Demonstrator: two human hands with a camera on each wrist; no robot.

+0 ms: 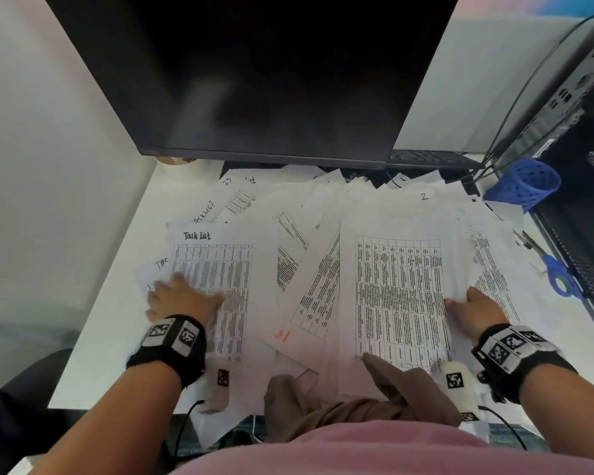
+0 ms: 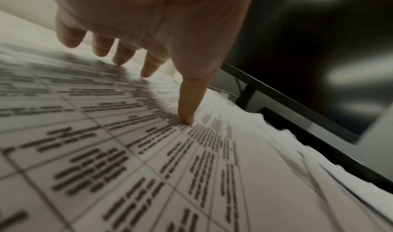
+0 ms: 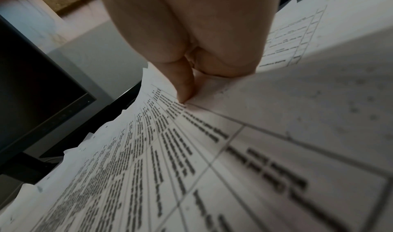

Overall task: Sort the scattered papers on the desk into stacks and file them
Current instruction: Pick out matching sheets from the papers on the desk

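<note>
Many printed sheets lie scattered and overlapping across the white desk (image 1: 117,320). My left hand (image 1: 175,293) rests flat on the sheet headed "Task List" (image 1: 216,265) at the left. In the left wrist view the left hand (image 2: 159,92) has straight fingers, and its thumb tip presses the printed table (image 2: 127,151). My right hand (image 1: 467,303) pinches the right edge of the table sheet marked "2" (image 1: 398,289). In the right wrist view the right hand (image 3: 191,94) has its thumb on top of that sheet (image 3: 170,151), and the edge curls up over the fingers beneath.
A dark monitor (image 1: 254,80) overhangs the back of the pile. A blue mesh cup (image 1: 528,183) and blue-handled scissors (image 1: 559,275) lie at the right, beside a black computer case (image 1: 580,114). A keyboard (image 1: 426,157) sits behind. Brown cloth (image 1: 374,399) drapes over the front edge.
</note>
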